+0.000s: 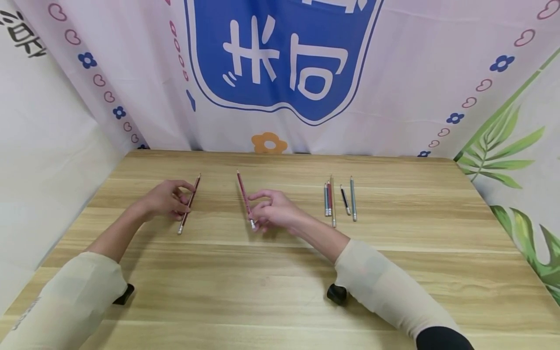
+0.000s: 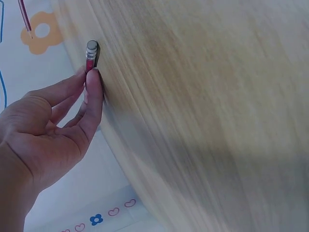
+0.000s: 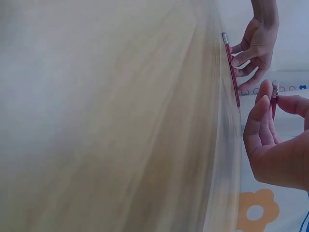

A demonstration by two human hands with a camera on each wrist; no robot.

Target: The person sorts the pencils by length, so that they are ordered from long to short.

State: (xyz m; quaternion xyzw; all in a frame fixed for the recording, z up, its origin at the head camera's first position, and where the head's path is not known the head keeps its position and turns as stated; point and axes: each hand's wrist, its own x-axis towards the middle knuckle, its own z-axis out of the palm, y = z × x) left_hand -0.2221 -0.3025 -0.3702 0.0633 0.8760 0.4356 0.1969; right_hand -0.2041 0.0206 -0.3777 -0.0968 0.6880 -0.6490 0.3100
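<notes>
On the left of the table in the head view, my left hand (image 1: 163,200) pinches a dark red pencil (image 1: 183,222) between thumb and fingers. Its eraser end (image 2: 91,48) sticks up past the fingertips in the left wrist view. To the right, my right hand (image 1: 276,211) holds another red pencil (image 1: 242,187) near its eraser end, the tip pointing to the far edge. The right wrist view shows that pencil's eraser (image 3: 275,86) between thumb and fingers. Both pencils slant, their tips leaning toward each other less than their erasers do not touch; a gap separates them.
Right of my right hand lie several pencils: a blue-grey one (image 1: 325,200), a red one (image 1: 329,199), a longer yellow one (image 1: 333,206), a short black one (image 1: 345,199) and a teal one (image 1: 353,199). A printed curtain (image 1: 407,97) hangs behind the wooden table (image 1: 245,296).
</notes>
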